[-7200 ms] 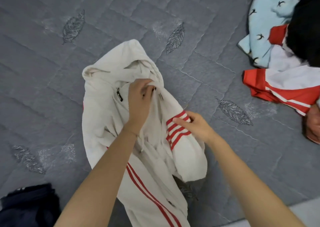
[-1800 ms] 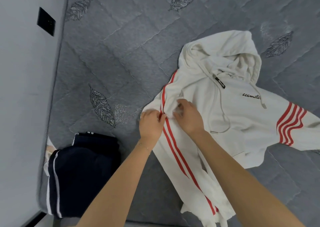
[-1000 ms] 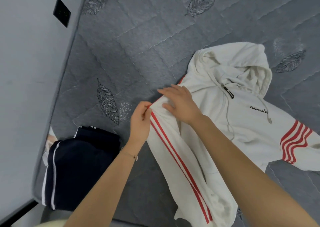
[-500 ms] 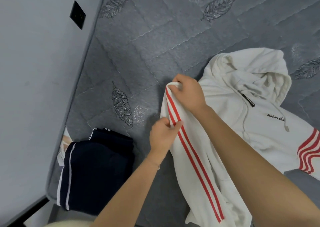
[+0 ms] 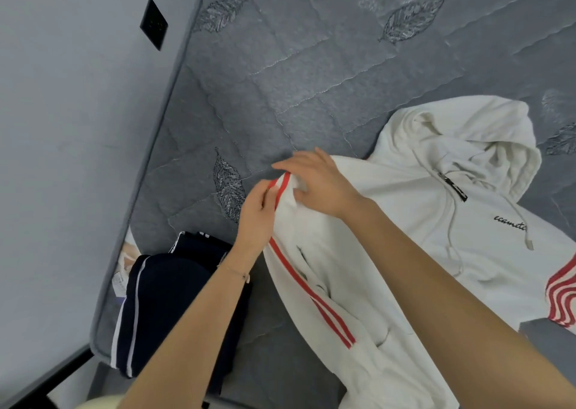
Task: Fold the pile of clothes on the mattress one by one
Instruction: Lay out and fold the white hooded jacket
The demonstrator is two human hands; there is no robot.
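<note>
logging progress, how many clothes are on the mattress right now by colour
white hoodie with red stripes: 1
navy folded garment with white stripes: 1
pale piece half hidden beside it, kind unclear: 1
total: 3

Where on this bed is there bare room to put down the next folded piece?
The widest bare mattress lies at the top, between the wall and the white hoodie. A narrow strip runs between the dark folded clothes and the striped sleeve. The lower left corner and right side are crowded.
</note>
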